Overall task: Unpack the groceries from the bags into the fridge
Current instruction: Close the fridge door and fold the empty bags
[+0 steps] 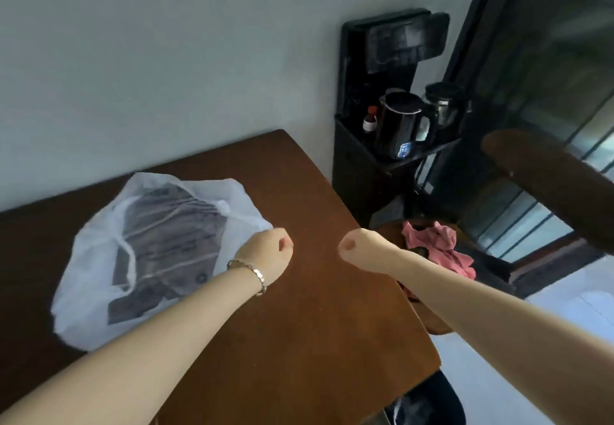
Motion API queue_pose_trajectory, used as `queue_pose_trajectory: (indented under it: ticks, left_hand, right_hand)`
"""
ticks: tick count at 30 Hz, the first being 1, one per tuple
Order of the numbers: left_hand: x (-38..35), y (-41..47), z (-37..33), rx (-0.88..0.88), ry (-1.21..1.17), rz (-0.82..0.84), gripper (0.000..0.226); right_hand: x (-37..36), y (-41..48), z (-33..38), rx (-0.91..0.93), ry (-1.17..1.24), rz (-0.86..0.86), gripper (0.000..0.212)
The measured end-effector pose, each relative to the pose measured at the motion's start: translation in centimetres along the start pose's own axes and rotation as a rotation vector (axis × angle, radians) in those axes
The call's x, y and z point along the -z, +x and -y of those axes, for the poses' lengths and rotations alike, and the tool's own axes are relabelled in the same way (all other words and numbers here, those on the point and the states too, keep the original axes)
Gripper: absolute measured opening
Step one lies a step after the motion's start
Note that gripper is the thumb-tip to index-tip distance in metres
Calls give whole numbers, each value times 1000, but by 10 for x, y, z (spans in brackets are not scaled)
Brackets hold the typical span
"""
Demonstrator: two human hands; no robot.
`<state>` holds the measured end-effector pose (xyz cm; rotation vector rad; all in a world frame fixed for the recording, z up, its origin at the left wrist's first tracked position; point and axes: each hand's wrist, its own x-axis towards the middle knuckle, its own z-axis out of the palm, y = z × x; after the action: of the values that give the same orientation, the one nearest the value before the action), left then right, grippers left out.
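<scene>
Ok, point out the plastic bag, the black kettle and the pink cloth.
plastic bag (156,251), head view, its middle.
black kettle (400,125), head view, its body.
pink cloth (435,245), head view, its middle.

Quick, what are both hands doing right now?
Left hand: closed fist beside the bag, nothing visibly held.
Right hand: closed fist, empty.
</scene>
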<state>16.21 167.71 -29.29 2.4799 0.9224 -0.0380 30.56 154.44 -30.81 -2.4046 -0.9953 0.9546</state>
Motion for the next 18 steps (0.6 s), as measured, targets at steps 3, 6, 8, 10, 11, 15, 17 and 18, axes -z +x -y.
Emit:
queue_pose_trajectory:
  ticks: [3,6,8,10,11,15,17,18]
  left_hand:
    - [36,-10,70,56,-5,-90,20]
    - [64,-20,128,63,47,-212,22]
    - [82,-24,162,122,167,-288,40]
    - [99,-24,209,286,268,-278,66]
    - [103,-24,234,412,273,-254,79]
    - [93,-23,312,1048,-184,-207,124]
    - [79,-24,333,1173,-379,-120,129]
    - [72,-26,338,1154,-437,-59,127]
  right_hand:
    - [-42,25,76,13,-29,-30,53]
    - [-84,55,131,-125,97,-22,107]
    - [-108,71,150,-208,121,-24,107]
    - [-136,87,163,-258,84,-10,72]
    - [-149,91,166,-271,77,-16,53]
    - [-187,91,148,-328,129,-49,19]
    - [-192,84,133,-394,148,-63,20]
    - [-194,81,124,-412,129,-65,22]
